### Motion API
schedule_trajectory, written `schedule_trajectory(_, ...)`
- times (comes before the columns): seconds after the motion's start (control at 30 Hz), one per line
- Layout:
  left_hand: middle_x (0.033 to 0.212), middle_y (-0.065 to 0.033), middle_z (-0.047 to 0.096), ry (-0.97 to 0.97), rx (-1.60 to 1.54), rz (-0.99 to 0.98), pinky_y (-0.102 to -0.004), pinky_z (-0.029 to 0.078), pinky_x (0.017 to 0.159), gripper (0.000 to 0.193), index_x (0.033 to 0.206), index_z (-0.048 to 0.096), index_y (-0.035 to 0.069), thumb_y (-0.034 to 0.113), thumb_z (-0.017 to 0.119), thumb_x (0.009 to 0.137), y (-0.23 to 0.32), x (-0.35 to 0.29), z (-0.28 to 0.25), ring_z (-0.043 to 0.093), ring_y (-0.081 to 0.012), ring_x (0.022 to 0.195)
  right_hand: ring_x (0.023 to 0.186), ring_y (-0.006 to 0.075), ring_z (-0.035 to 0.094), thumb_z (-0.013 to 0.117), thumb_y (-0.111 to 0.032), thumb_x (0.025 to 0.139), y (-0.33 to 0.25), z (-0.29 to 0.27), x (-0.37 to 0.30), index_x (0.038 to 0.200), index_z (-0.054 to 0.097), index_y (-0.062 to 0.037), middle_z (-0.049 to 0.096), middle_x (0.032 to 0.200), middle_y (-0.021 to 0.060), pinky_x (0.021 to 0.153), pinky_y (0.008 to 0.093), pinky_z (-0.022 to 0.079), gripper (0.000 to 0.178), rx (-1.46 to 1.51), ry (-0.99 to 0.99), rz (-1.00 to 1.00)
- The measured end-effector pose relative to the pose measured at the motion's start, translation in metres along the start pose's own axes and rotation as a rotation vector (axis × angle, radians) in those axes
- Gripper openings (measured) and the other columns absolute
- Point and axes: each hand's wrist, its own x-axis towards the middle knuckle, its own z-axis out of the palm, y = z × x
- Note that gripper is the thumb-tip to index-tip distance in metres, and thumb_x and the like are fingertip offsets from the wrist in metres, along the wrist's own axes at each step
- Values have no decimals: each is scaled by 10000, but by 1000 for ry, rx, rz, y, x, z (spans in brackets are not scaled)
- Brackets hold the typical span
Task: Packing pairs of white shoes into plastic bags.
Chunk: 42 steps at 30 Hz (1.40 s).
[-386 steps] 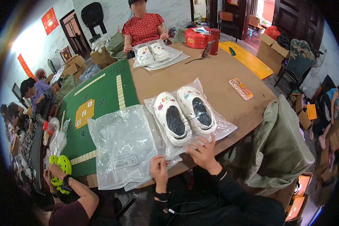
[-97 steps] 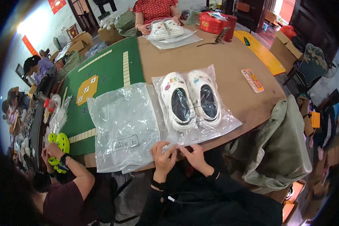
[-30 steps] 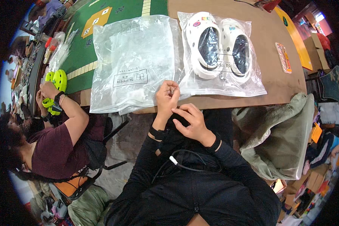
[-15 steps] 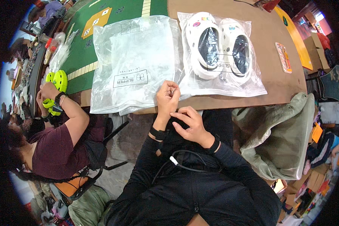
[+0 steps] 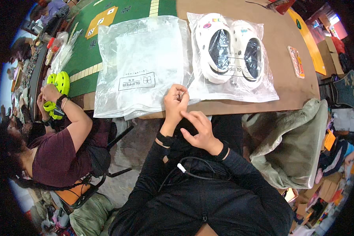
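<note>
inside of left grip (image 5: 174,105) hidden, green mat (image 5: 139,10) cropped

We are wearing a black zip-up top (image 5: 165,208), and faint creases are running through its fabric. Its long black sleeves (image 5: 244,169) are covering our forearms. A black front zipper (image 5: 204,202) is dividing the chest, a small dark pull (image 5: 204,217) sitting on it. Black wristbands are circling our wrists, one (image 5: 165,139) behind our left hand (image 5: 175,104), another (image 5: 224,150) behind our right hand (image 5: 202,131). A thin black cable (image 5: 198,177) is looping across our front, ending in a white tip (image 5: 181,168).
</note>
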Motion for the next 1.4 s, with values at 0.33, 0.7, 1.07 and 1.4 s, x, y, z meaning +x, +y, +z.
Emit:
schedule_trajectory(0.33,619,30,481,1,0,37,-177,299,451,62,832,533,15,-28,541,788,-2,1,1,393,-10,518,747,263,541,698,-117,685,4,-2,0,1083,594,-26,545,898,115,648,343,453,422,-22,-3,-67)
schedule_trajectory(0.7,598,40,459,4,14,34,-181,292,458,64,822,531,14,-35,539,781,-4,0,0,372,-10,525,754,279,553,689,-79,697,4,0,3,1007,593,-9,571,871,122,656,342,457,332,0,13,-37)
schedule_trajectory(1.07,653,29,493,-11,176,29,-175,341,503,68,861,526,17,-19,553,810,3,-2,3,418,-24,574,787,262,601,702,-59,701,12,-1,23,1118,568,-4,614,956,138,673,317,488,441,-89,114,43)
schedule_trajectory(1.4,622,4,498,26,153,74,-216,356,478,98,829,531,32,20,617,783,-8,1,4,441,-55,565,683,239,619,654,-40,726,17,3,23,1017,641,-45,656,873,116,626,312,492,292,-113,87,43)
